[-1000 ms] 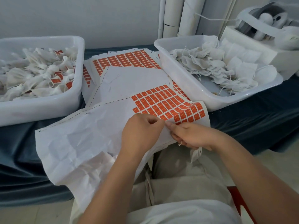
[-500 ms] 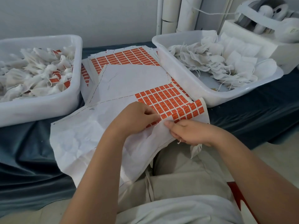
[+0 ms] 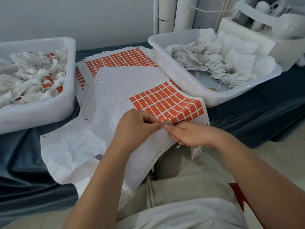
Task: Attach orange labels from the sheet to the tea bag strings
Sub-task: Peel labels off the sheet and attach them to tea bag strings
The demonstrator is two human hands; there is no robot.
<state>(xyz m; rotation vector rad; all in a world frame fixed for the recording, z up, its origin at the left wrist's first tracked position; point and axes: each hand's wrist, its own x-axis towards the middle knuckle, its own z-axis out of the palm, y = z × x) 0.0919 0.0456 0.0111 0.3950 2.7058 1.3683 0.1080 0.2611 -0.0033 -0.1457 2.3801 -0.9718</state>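
Observation:
A label sheet (image 3: pixel 115 139) lies across the table edge and my lap, mostly peeled white, with rows of orange labels (image 3: pixel 166 101) left at its right end. My left hand (image 3: pixel 137 126) pinches an orange label at the lower edge of those rows. My right hand (image 3: pixel 189 136) meets it fingertip to fingertip and holds a white tea bag (image 3: pixel 195 151), which hangs below the palm with its string looped by the fingers. Whether the label is free of the sheet is hidden by my fingers.
A white bin (image 3: pixel 186 78) at the right holds several unlabelled tea bags. A white bin (image 3: pixel 38 111) at the left holds tea bags with orange labels. More full label sheets (image 3: pixel 122 60) lie stacked between them on the dark blue cloth (image 3: pixel 257 111). A white machine (image 3: pixel 264 25) stands back right.
My left hand moved up from the bare white part of the sheet to the orange rows and now pinches at their lower edge. My right hand stayed in place with the tea bag.

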